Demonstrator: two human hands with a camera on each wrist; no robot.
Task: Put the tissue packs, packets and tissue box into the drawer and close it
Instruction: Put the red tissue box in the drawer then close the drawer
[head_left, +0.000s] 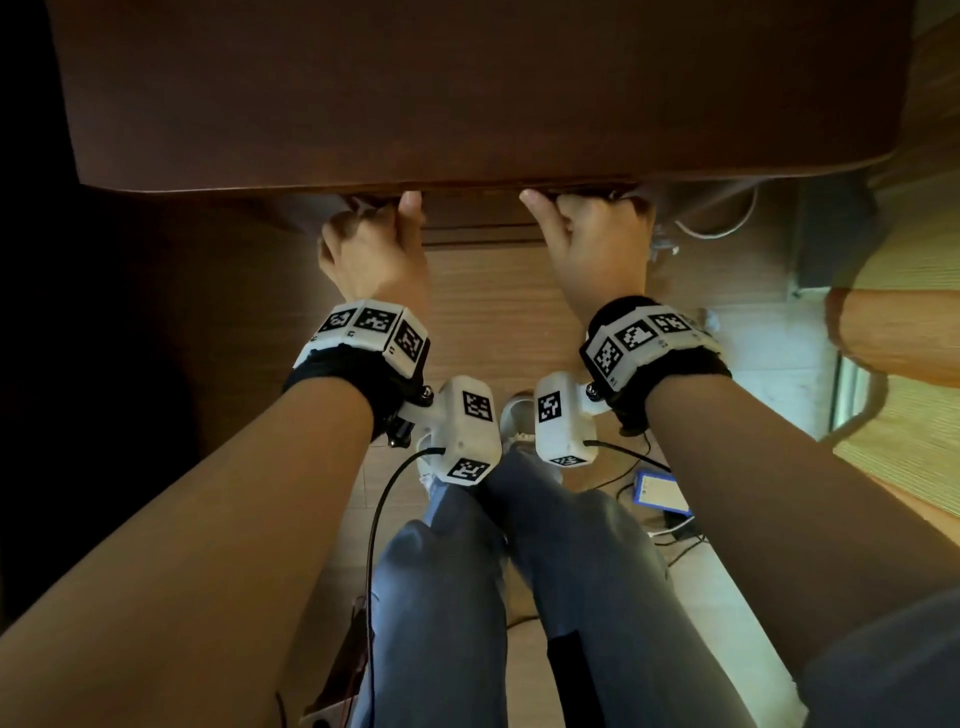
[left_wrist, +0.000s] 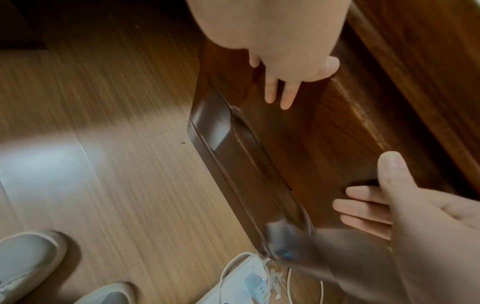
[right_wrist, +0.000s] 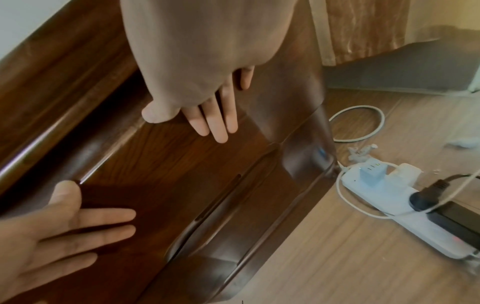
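The dark wooden drawer front (head_left: 472, 221) sits under the overhanging cabinet top (head_left: 467, 93). My left hand (head_left: 374, 244) and right hand (head_left: 592, 239) both lie against it, side by side. In the left wrist view the left hand (left_wrist: 280, 88) presses flat on the drawer front (left_wrist: 298, 144) with straight fingers. The right hand (right_wrist: 215, 117) presses the same panel (right_wrist: 168, 164) in the right wrist view, fingers also straight. Nothing of the drawer's inside shows. No tissue packs, packets or tissue box appear in any view.
A white power strip (right_wrist: 389, 195) with plugs and a white cable (right_wrist: 363, 123) lies on the wood floor right of the cabinet. A blue-edged device (head_left: 662, 491) lies by my legs (head_left: 467, 597). My shoes (left_wrist: 26, 263) stand in front. A curtain (right_wrist: 363, 30) hangs at right.
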